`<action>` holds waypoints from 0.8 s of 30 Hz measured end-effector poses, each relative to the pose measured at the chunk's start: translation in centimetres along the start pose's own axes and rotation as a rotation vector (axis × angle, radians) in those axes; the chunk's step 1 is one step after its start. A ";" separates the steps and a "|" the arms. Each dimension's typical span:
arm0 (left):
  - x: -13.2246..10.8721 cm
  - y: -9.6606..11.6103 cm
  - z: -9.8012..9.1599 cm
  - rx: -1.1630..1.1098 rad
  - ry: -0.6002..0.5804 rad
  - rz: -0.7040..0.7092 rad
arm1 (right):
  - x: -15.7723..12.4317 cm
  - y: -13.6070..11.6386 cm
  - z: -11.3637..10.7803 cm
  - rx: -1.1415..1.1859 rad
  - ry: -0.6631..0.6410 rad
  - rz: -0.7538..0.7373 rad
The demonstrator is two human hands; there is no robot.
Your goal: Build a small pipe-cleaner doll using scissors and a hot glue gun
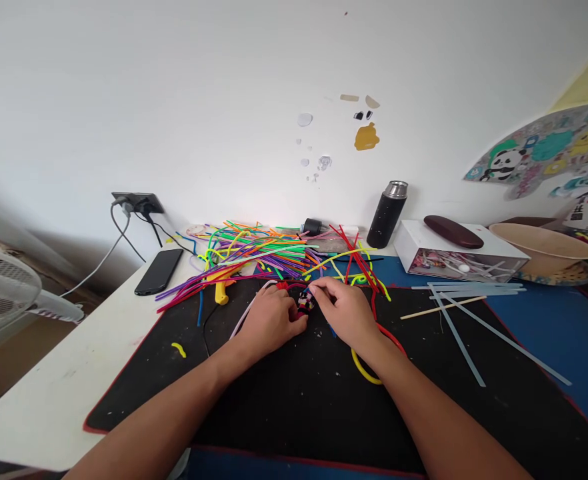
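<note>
A small multicoloured fuzzy piece (305,301), with black, white and pink parts, sits low over the black mat between my two hands. My left hand (269,315) is closed at its left side, thumb and fingers curled against it. My right hand (347,310) pinches with thumb and forefinger at its upper right edge, where a bit of blue shows; the fingertips hide what exactly is held. Red fuzzy material (283,285) shows just behind my left fingers. A yellow pipe cleaner (364,370) curves out from under my right wrist, beside a red one (393,337).
A heap of pipe cleaners (259,250) lies behind my hands, with a yellow glue gun (221,291) at its front left. Translucent glue sticks (458,337) and a wooden stick (441,308) lie right. Around stand a black flask (387,217), white box (408,250) and phone (159,272).
</note>
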State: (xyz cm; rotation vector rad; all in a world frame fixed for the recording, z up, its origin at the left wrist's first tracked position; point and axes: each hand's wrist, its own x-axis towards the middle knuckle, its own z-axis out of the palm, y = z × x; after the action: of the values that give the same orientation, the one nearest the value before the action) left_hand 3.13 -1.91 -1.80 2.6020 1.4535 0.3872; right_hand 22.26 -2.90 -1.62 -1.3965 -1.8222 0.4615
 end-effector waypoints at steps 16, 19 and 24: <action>-0.1 -6.5 -3.4 -0.299 0.112 -0.048 | -0.3 -0.5 -0.2 -0.055 -0.053 -0.028; -0.4 -6.8 -3.6 -0.257 0.044 -0.001 | -0.4 -0.5 -0.1 -0.051 -0.070 -0.031; -0.5 -7.4 -3.6 -0.220 -0.003 0.033 | -0.4 -0.5 -0.1 -0.038 -0.059 -0.026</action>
State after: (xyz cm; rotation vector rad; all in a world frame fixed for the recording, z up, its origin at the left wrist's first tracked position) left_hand -4.16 1.50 -0.21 2.4527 1.2879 0.5150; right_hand 22.01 -3.42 -1.34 -1.3962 -1.9039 0.4611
